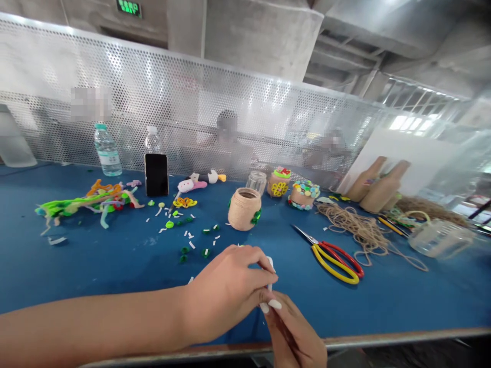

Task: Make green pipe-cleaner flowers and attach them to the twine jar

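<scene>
My left hand point(226, 289) reaches in over the table's near side, its fingers closed in a pinch on a small white piece point(270, 288), mostly hidden. Against those fingertips, my right hand point(295, 327) is also closed, thumb and finger pressed together; what it pinches is hidden. Beyond them stands an open jar wrapped in twine point(242, 210), upright, with green leaf-like pieces on its right side. Dark green pieces point(184, 251) and white paper scraps point(191, 245) lie left of it. To the right, scissors point(326, 256) with red and yellow handles rest slightly apart.
Pipe cleaners point(92, 199) lie at left, near a propped phone point(156, 175) and a water bottle point(107, 151). Decorated jars point(303, 194) stand behind. At right are loose twine point(353, 225), wrapped bottles point(385, 186) and a glass jar point(441, 239) on its side. A perforated screen point(184, 102) borders the back.
</scene>
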Motion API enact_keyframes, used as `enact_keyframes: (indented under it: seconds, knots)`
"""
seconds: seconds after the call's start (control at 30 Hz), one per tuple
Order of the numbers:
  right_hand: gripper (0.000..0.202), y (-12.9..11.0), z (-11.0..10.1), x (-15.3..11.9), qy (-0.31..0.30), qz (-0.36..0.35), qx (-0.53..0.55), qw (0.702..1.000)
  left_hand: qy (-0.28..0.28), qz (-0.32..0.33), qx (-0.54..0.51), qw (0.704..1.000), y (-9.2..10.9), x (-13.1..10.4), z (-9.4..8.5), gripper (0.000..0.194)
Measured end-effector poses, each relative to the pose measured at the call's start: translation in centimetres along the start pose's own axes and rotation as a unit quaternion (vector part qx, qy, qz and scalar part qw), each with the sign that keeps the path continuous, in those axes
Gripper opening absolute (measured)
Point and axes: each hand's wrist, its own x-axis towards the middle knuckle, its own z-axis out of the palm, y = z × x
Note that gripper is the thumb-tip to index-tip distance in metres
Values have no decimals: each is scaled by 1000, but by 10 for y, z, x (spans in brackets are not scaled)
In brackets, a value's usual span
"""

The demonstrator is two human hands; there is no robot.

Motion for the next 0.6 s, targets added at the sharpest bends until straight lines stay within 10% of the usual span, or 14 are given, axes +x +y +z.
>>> enact_keyframes:
  seconds: [0.23,0.4,0.6]
  knots:
    - [36,18,1,-6,58,-83,-19,995,-9,-68,-84,994,1,4,10,16]
    - [15,9,10,-8,134,58,-10,989,53,-83,-171,980,-6,6,18,21]
    - [17,1,10,-3,127,204,79,967,-22,-141,-198,970,-6,3,21,15]
